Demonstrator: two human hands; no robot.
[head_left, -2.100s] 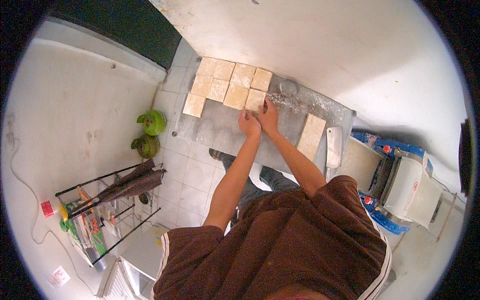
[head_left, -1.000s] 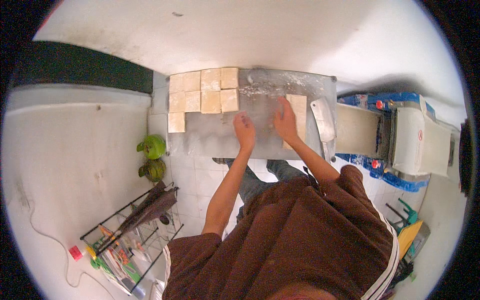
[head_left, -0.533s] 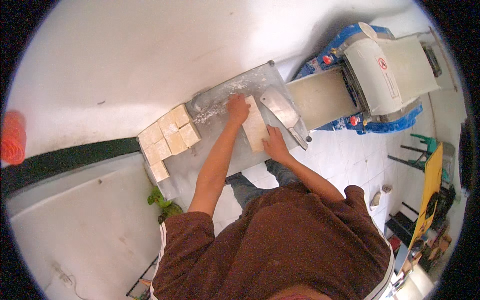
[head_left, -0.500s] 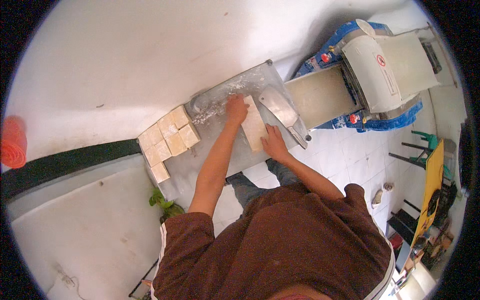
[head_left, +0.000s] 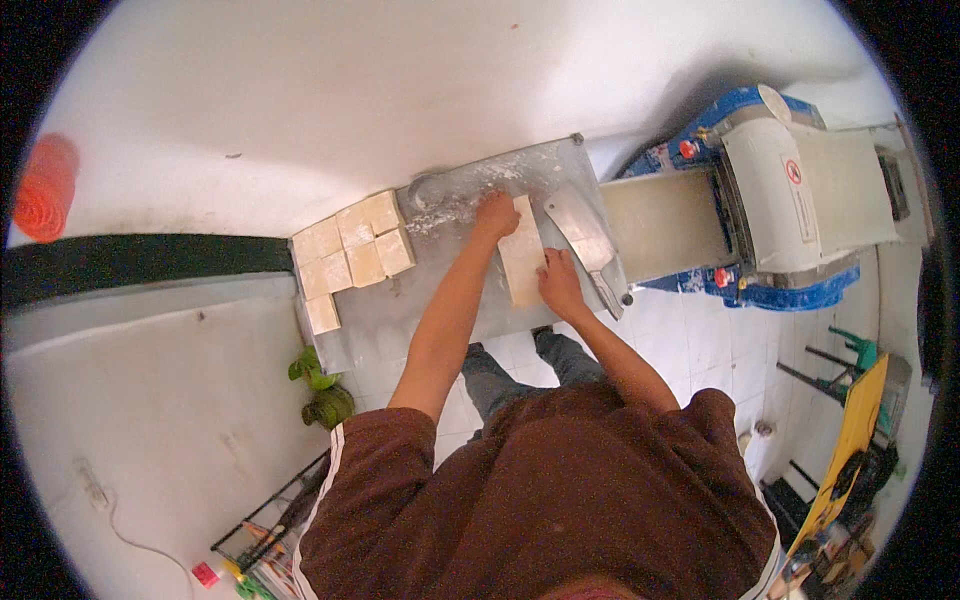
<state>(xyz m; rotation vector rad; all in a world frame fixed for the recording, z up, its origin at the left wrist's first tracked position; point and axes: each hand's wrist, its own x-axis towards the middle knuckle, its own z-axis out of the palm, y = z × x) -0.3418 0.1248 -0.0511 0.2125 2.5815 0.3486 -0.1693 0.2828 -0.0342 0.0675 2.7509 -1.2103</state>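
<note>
A long pale slab of dough (head_left: pixel 520 262) lies on the grey metal table (head_left: pixel 455 290), floured on top. My left hand (head_left: pixel 495 215) is closed at its far left edge, the fingertips partly hidden. Against the right edge, about midway down, my right hand (head_left: pixel 560 282) presses with curled fingers. Just right of the dough rests a cleaver (head_left: pixel 582 232), blade away from me and handle toward me; neither hand touches it. Several cut squares of dough (head_left: pixel 365 262) sit close together at the table's left end.
Right of the table stands a blue-and-white dough roller machine (head_left: pixel 765 190), its feed tray (head_left: pixel 668 228) meeting the table edge. Loose flour (head_left: pixel 455 210) is scattered near the wall. A green plant (head_left: pixel 325 390) is below the table's left corner. Stools (head_left: pixel 850 355) and a yellow board (head_left: pixel 845 440) stand at right.
The view has shifted and turned slightly. My right fingers have curled in more at the dough's right edge, and its near end has swung a little left. My left hand stays at the far end.
</note>
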